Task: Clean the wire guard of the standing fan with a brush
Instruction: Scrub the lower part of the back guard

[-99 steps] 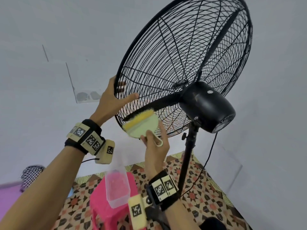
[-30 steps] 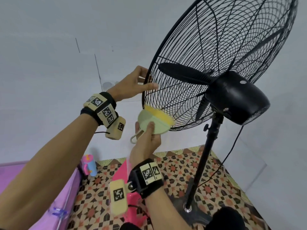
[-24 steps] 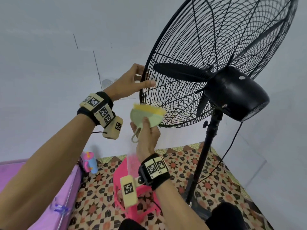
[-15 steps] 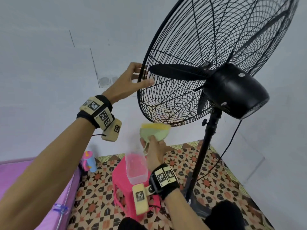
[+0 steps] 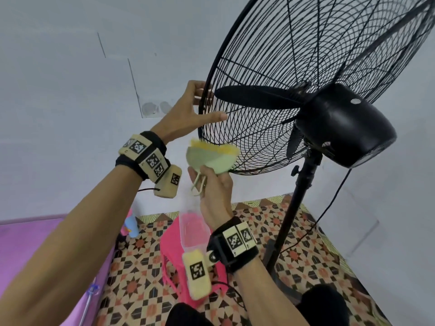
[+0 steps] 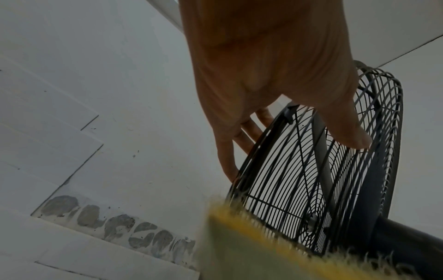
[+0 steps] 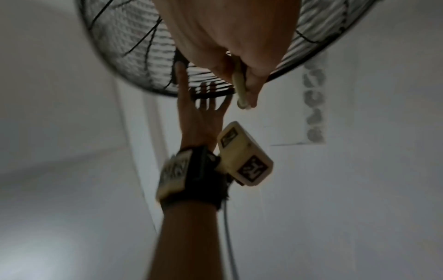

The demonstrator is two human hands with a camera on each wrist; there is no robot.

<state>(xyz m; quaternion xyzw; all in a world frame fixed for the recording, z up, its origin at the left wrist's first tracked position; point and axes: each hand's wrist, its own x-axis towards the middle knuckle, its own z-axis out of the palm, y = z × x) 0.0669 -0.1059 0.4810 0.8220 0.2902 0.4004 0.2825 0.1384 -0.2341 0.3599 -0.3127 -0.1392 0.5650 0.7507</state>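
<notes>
The standing fan's black wire guard [image 5: 294, 67] fills the upper right of the head view. My left hand [image 5: 188, 109] holds its left rim, fingers on the front wires and thumb on the back wires; the left wrist view shows the left hand [image 6: 275, 85] straddling the guard [image 6: 311, 180] the same way. My right hand [image 5: 214, 184] grips the loop handle of a pale green brush [image 5: 211, 156] with yellow bristles. The bristles touch the guard's lower left rim. The brush [image 6: 263, 252] is blurred in the left wrist view. The right wrist view shows only the brush's handle [image 7: 241, 85].
The black motor housing [image 5: 346, 123] sits on a black pole [image 5: 296, 208], with a power cord [image 5: 329, 208] hanging beside it. Below my hands a pink stool [image 5: 174, 250] carries a clear container [image 5: 193, 229]. A purple surface [image 5: 23, 243] lies at left, over a patterned floor.
My right hand has lifted the brush from below the guard up to its lower left rim. My left hand has kept its hold on the rim.
</notes>
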